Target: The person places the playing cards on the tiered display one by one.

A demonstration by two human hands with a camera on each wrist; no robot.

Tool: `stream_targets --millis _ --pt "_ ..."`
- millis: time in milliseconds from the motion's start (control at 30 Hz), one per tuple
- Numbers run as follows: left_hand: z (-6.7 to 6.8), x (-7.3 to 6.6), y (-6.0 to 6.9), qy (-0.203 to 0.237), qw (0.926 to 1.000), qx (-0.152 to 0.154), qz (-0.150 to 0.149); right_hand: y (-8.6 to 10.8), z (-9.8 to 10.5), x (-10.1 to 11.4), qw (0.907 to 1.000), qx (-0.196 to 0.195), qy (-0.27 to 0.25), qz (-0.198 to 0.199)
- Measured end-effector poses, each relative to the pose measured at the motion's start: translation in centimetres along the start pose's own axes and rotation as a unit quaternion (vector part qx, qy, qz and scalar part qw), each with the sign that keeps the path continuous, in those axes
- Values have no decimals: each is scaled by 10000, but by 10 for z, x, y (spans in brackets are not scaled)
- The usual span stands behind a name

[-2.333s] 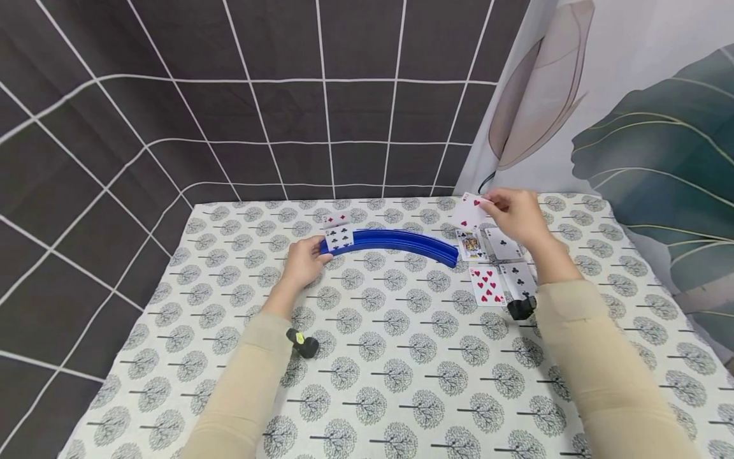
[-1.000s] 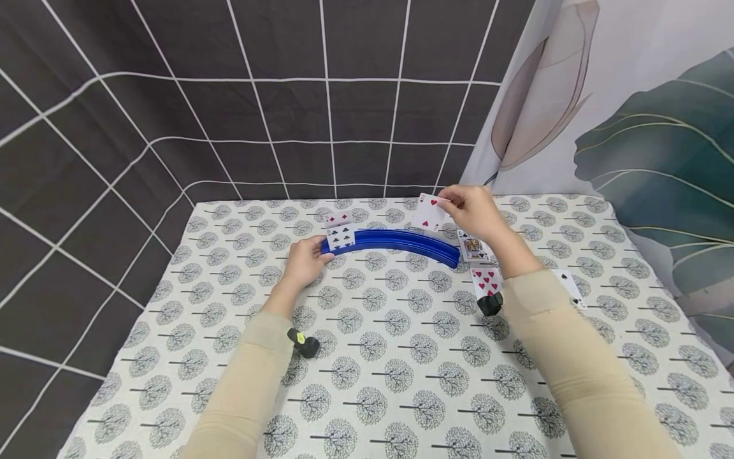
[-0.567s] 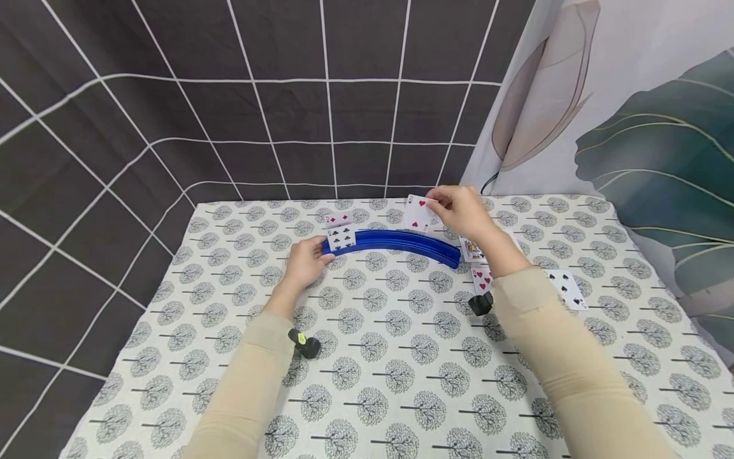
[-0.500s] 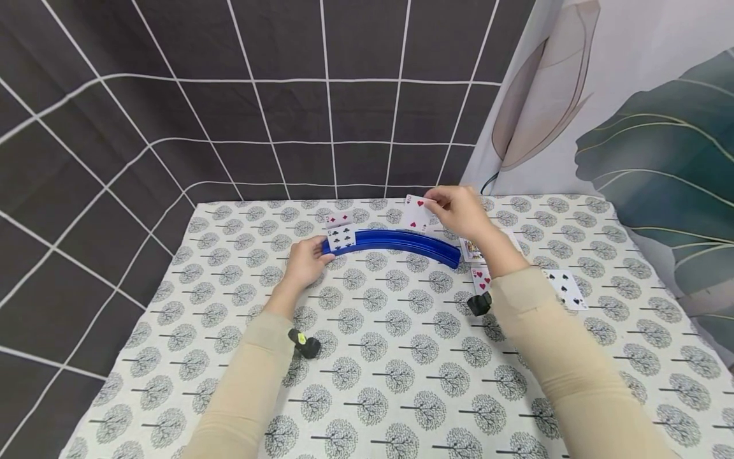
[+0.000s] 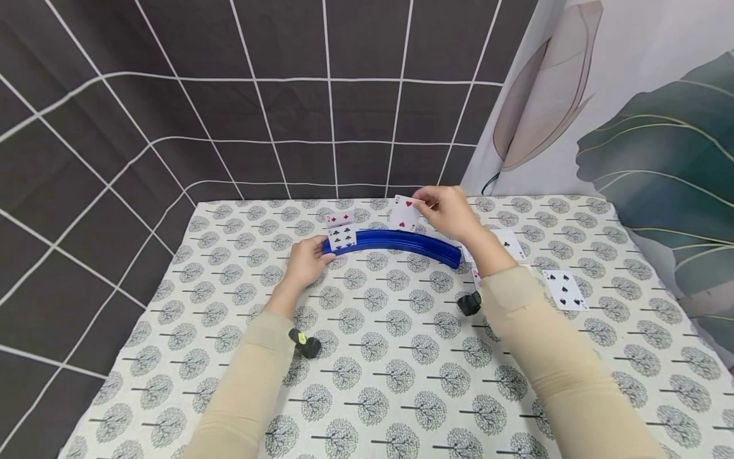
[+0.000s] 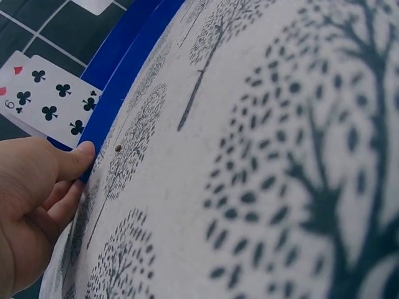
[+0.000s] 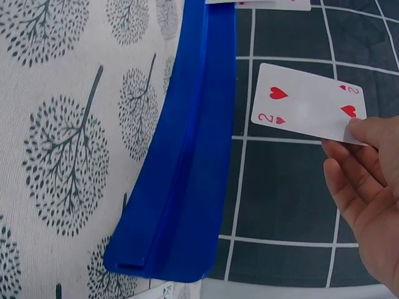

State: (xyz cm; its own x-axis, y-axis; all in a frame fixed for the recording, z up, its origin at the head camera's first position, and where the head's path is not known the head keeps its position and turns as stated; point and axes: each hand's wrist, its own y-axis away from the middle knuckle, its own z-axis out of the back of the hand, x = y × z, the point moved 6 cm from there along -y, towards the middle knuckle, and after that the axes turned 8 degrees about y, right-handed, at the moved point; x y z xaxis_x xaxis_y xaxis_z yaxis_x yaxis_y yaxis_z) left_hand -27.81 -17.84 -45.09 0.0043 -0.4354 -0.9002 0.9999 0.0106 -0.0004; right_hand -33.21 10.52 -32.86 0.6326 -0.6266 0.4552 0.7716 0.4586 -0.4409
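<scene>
A curved blue card holder (image 5: 401, 241) lies on the tree-patterned cloth. My left hand (image 5: 304, 262) grips its left end, thumb in front, as the left wrist view shows. In the slot at that end stand a six of clubs (image 6: 55, 98) and, behind it, a red diamond card (image 5: 341, 220); that one is partly covered. Thumb and fingers of my right hand (image 5: 450, 211) pinch a two of hearts (image 7: 307, 103) by one corner. This card is in the air above and behind the middle of the holder, apart from it.
Right of the holder, a five of spades (image 5: 564, 291) and a club card (image 5: 509, 243) lie face up. More cards there are mostly hidden under my right forearm. A dark gridded curtain (image 5: 367, 115) hangs behind the table.
My right hand has carried the two of hearts leftward from above the cards on the right to behind the holder's middle. The left hand stays on the holder's end.
</scene>
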Motion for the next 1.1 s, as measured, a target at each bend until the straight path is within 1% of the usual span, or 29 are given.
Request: stream_targets --millis 233,400,633,933,1100 --pt "1 -2 1 -7 10000 -14 -56 -5 -8 7 9999 93 -44 41" --pt "1 -3 2 -15 10000 -14 -68 -9 -15 12 9997 109 -116 187" --pt "0 -2 1 67 9999 -3 -116 -11 -26 18 9991 155 28 385" --pt "1 -2 0 14 9996 -64 -269 -17 -32 25 9983 139 133 550" --pt "1 -3 1 -22 9997 -43 -232 -18 -35 30 9976 253 210 603"
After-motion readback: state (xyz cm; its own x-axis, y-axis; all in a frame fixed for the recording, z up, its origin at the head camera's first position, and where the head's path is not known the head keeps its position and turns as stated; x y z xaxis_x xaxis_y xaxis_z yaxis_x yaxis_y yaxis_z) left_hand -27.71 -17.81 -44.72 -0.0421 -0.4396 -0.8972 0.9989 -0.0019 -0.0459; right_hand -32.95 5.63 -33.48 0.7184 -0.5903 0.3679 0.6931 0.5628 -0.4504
